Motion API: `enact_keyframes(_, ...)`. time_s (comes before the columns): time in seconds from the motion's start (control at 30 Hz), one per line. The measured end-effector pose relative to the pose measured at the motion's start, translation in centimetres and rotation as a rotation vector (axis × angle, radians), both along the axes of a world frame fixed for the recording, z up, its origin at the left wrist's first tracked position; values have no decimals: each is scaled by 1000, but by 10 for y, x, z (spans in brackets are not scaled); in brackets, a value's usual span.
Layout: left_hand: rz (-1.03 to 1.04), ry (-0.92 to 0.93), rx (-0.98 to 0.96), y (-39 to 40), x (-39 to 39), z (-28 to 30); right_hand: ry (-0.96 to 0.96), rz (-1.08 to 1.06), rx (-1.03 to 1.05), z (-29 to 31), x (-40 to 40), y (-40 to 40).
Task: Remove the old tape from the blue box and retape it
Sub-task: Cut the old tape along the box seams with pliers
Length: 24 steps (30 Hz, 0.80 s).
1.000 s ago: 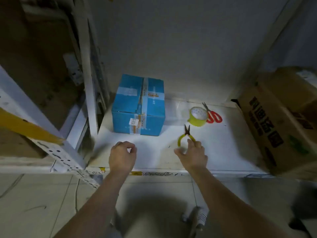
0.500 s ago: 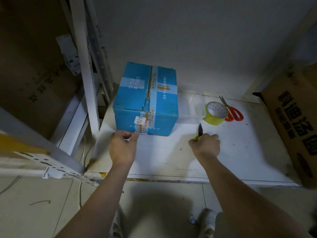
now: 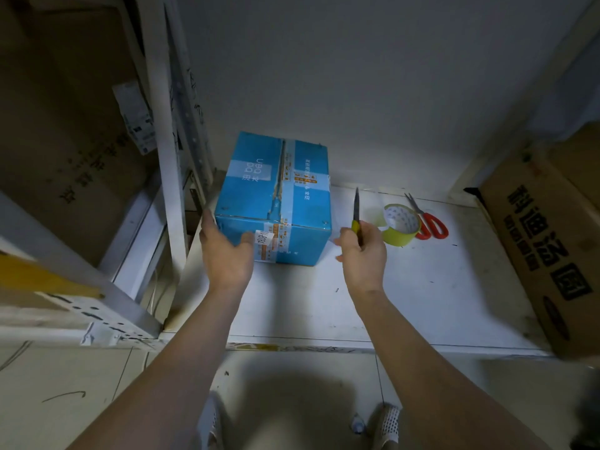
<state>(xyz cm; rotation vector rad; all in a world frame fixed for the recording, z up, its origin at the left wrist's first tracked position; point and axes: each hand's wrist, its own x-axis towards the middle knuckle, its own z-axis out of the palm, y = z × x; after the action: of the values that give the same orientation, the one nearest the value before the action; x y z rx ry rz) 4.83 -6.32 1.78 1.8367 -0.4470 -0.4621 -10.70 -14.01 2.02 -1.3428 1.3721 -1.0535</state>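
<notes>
Holding: we are gripping yellow-handled pliers [image 3: 356,212] in our right hand [image 3: 363,258], fingers curled round the handles, the dark metal tip pointing up and away from us.
Bracing: we are pressing our left hand [image 3: 227,254] against the blue box [image 3: 293,203] at its near left corner, fingers spread wide along the left edge, thumb lying on the front face just beside a small white label [image 3: 263,237].
Box position: it is sitting at the back left of the white shelf [image 3: 422,303], just beside a white metal upright [image 3: 168,157]; the pliers are hovering just to its right, apart from it.
Box surface: we are seeing matte blue cardboard, rectangular, with pale glossy old tape [image 3: 300,177] running along the top seam and down the front face, the seam edge looking torn and ragged.
Tape roll: a yellow tape roll [image 3: 401,224], round and hollow, is lying on the shelf just behind our right hand.
Scissors: red-handled scissors [image 3: 428,220] are lying touching the roll's right side, blades pointing toward the wall.
Right edge: a brown printed carton [image 3: 545,241] is standing at the shelf's right end.
Shelf surface: we are seeing smooth white board with dark scuffs.
</notes>
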Motion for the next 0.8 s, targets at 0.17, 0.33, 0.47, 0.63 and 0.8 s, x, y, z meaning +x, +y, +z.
enact_keyframes(0.17, -49, 82, -70, 0, 4, -3, -106, 97, 37, 14, 9, 4)
enact_keyframes(0.33, -7, 124, -138, 11, -4, -2, -94, 91, 53, 17, 5, 16)
enact_keyframes(0.47, 40, 119, -144, 26, -18, 0, -74, 92, 77, 20, -9, 30)
enact_keyframes(0.63, 88, 107, -189, 47, -42, 1, -3, 103, 108, 22, -30, 47)
enact_keyframes(0.8, 123, 92, -176, 57, -50, 1, 46, 177, 136, 28, -42, 56)
